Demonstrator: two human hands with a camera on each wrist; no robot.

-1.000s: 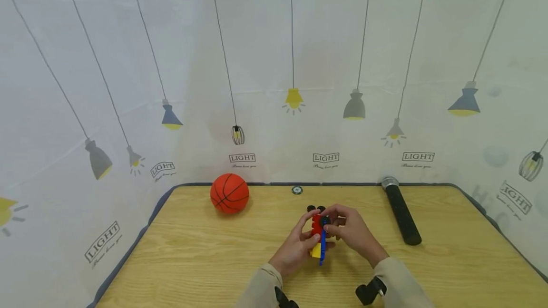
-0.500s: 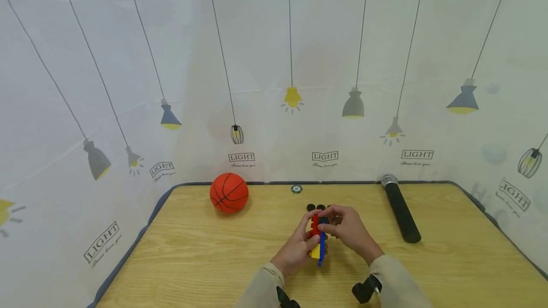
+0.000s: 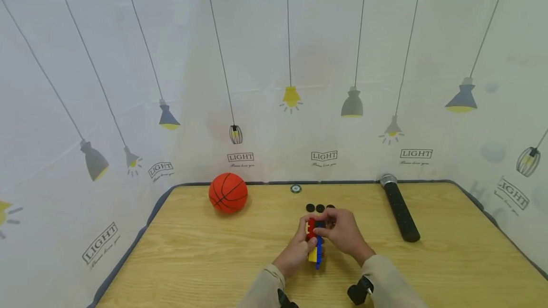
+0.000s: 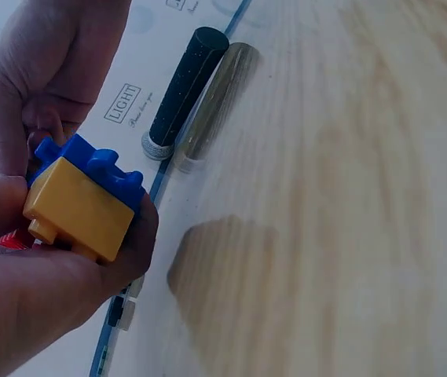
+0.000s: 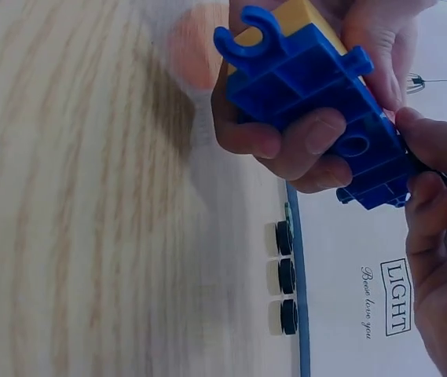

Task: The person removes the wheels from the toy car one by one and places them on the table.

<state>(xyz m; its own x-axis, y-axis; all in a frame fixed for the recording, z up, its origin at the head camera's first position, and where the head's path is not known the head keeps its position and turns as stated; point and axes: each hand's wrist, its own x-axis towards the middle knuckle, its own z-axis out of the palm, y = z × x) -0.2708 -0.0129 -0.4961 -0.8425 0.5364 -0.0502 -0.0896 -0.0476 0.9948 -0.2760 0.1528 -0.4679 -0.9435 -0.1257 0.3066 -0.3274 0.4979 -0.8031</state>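
Note:
Both hands hold a toy built of blocks [image 3: 314, 244] just above the table's middle. It has a red block at the far end, a yellow block [image 4: 78, 208] and a blue base [image 5: 317, 86]. My left hand [image 3: 295, 253] grips the near end, its fingers curled round the yellow block and the blue base. My right hand [image 3: 344, 233] pinches the far end of the blue base, and something small and dark shows between its fingertips [image 5: 431, 184]. Three black wheels [image 3: 320, 208] lie in a row on the table just beyond the hands.
An orange basketball [image 3: 228, 193] sits at the back left of the wooden table [image 3: 192, 260]. A black microphone [image 3: 400, 210] lies at the back right. A small round disc [image 3: 296, 188] rests by the far edge. A lamp-printed curtain surrounds the table.
The hands and the toy have drawn slightly toward me and to the left. All three black wheels beyond them now show.

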